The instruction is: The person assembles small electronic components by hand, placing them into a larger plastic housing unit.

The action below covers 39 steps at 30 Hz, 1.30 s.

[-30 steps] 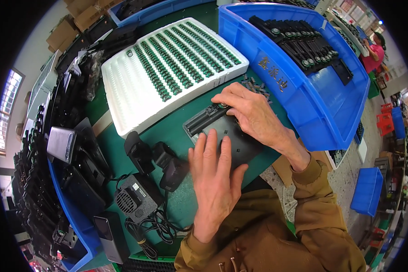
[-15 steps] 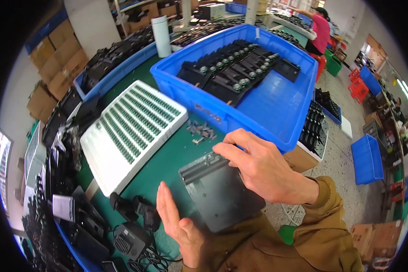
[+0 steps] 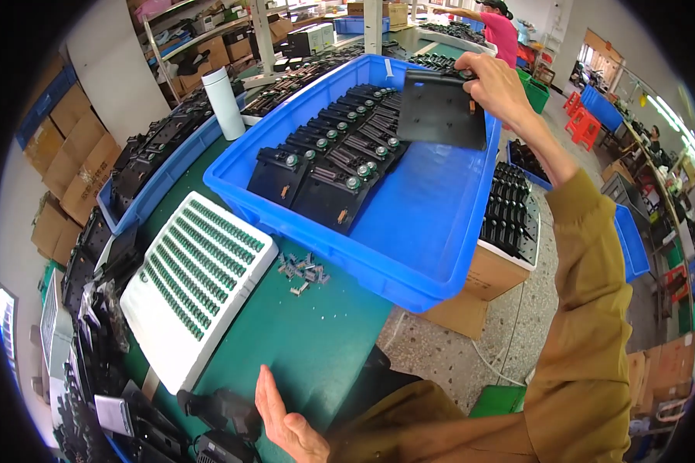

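Note:
My right hand (image 3: 502,91) grips a flat black plastic panel (image 3: 440,114) by its upper edge, at the far right side of a blue bin (image 3: 336,251). The panel hangs tilted over the bin, and I cannot tell whether it touches the bottom. Rows of similar black panels (image 3: 316,193), with round green-and-silver parts on them, overlap inside the bin. Low over the near edge of the green table (image 3: 332,328), my left hand (image 3: 286,423) is empty, its fingers stretched out and thumb apart.
A white foam tray (image 3: 161,347) with rows of small green parts lies left of the bin. Small loose metal pieces (image 3: 303,270) are scattered between them. A white cylinder (image 3: 222,104) stands behind. Black devices (image 3: 224,413) sit near my left hand. A person in pink (image 3: 500,35) is far back.
My right hand has carried the black panel from in front of me up and away, over the bin's far right. My left hand has stayed low and open. The view has shifted.

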Motion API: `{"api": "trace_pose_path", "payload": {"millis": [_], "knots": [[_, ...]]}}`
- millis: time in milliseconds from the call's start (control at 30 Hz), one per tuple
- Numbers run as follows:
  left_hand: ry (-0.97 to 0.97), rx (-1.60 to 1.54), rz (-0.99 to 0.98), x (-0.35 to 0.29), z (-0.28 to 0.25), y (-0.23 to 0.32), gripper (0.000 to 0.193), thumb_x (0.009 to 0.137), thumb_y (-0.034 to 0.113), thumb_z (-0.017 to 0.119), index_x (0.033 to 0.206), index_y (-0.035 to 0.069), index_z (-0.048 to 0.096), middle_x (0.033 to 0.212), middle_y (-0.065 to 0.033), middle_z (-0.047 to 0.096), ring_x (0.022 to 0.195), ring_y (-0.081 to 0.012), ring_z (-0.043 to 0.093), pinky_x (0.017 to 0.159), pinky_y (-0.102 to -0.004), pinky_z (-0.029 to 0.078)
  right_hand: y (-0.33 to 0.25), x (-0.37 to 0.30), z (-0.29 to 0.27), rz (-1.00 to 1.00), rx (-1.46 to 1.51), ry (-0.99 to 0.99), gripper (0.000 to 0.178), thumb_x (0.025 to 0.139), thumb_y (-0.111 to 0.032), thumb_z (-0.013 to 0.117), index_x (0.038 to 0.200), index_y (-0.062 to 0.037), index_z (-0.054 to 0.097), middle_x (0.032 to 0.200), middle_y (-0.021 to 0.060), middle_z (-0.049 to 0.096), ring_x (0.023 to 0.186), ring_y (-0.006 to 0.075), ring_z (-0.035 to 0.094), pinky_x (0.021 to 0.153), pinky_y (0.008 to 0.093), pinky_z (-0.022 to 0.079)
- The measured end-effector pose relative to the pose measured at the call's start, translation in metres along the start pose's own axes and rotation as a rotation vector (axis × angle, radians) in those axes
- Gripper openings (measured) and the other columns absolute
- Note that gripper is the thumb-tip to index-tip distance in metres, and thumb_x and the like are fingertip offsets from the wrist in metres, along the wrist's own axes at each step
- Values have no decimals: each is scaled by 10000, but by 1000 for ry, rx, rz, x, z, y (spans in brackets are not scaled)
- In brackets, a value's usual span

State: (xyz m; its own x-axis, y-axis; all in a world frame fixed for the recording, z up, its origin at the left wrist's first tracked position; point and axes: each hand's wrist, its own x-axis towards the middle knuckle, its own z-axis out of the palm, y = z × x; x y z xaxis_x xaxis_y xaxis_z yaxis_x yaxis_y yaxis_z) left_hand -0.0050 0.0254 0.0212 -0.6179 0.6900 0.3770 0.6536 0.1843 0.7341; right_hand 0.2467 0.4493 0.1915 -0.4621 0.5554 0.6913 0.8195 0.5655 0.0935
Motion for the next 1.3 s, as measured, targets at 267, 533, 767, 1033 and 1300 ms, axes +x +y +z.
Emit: {"api": "trace_pose_path", "payload": {"millis": [267, 533, 767, 1033, 1300], "knots": [[-114, 31, 46, 11, -9, 5, 753, 1049, 560, 175, 1389, -10, 533, 1339, -259, 562, 1133, -432, 602, 954, -393, 474, 124, -8, 101, 82, -257, -109, 203, 821, -125, 570, 1010, -52, 566, 928, 194, 618, 926, 396, 622, 766, 517, 500], [-113, 52, -38, 17, -4, 9, 755, 1049, 571, 204, 1307, -10, 612, 1268, -246, 614, 1126, -424, 613, 976, -443, 475, 164, -24, 167, 182, -331, -241, 132, 861, -78, 557, 987, -40, 570, 930, 240, 627, 863, 431, 652, 744, 537, 523], [-118, 72, -65, 23, -1, 11, 750, 1054, 556, 209, 1270, -21, 636, 1231, -246, 633, 1093, -426, 624, 958, -453, 488, 180, -26, 193, 297, -270, -375, 140, 851, -46, 554, 980, -3, 589, 981, 271, 664, 946, 454, 660, 810, 530, 540], [-139, 114, -19, 22, 1, 6, 719, 1068, 498, 206, 1238, -46, 644, 1206, -268, 633, 1070, -432, 627, 954, -453, 495, 185, -30, 213, 365, -221, -408, 145, 870, -63, 533, 991, 0, 583, 1011, 273, 659, 974, 475, 646, 830, 541, 531], [-159, 95, -30, 24, -1, 7, 679, 1068, 473, 246, 1220, -54, 647, 1209, -267, 626, 1075, -436, 613, 962, -465, 481, 185, -30, 223, 417, -235, -440, 182, 886, -89, 504, 1018, 2, 593, 1041, 272, 662, 1000, 468, 642, 845, 533, 535]]}}
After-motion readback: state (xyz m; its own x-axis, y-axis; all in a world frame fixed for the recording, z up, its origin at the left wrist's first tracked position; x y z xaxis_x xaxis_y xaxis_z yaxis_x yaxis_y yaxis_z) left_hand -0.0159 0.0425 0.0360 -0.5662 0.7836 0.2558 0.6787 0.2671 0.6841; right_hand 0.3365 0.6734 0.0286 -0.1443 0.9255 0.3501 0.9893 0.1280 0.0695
